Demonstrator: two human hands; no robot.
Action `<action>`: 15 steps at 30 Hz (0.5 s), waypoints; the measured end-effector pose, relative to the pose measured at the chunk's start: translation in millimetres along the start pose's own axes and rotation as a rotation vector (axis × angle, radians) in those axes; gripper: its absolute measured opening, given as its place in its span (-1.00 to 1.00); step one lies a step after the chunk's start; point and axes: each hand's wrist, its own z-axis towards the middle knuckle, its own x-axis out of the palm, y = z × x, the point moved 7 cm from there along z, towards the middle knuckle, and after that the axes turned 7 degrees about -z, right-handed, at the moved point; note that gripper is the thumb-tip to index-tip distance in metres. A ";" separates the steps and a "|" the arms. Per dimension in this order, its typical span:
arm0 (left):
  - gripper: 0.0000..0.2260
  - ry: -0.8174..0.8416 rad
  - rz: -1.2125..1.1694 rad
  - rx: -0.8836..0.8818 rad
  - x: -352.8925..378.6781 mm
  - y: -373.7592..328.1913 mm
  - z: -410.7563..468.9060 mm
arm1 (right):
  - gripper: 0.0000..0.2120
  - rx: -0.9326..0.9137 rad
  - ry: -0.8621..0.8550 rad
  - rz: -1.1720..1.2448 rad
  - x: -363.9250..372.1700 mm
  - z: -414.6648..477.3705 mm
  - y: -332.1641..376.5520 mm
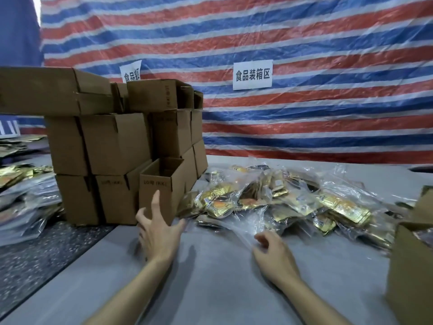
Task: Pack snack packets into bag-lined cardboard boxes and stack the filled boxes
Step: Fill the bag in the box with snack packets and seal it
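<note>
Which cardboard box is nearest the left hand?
The small open-topped box at the front of the stack: the spread fingers of the left hand overlap its front face. The other boxes stand behind it or at the far right.

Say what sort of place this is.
Probably a makeshift food-packing area: the wall sign reads 食品装箱区, cardboard boxes are stacked at left, and bagged snack packets lie heaped on the table.

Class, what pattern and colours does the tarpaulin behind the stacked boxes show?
The tarpaulin has horizontal red, white and blue stripes, seen best in the head view.
</note>
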 end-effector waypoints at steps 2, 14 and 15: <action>-0.04 -0.096 0.030 -0.025 -5.7 -5.8 13.5 | -0.88 0.044 -0.021 0.079 -2.4 3.7 -5.0; -0.32 -0.213 0.056 -0.028 -4.7 -19.0 69.3 | -0.45 -0.002 -0.062 -0.073 -1.6 1.5 -3.5; -0.34 -0.217 0.063 -0.018 -5.9 -21.0 68.8 | -0.45 0.001 -0.062 -0.067 -2.5 1.2 -3.5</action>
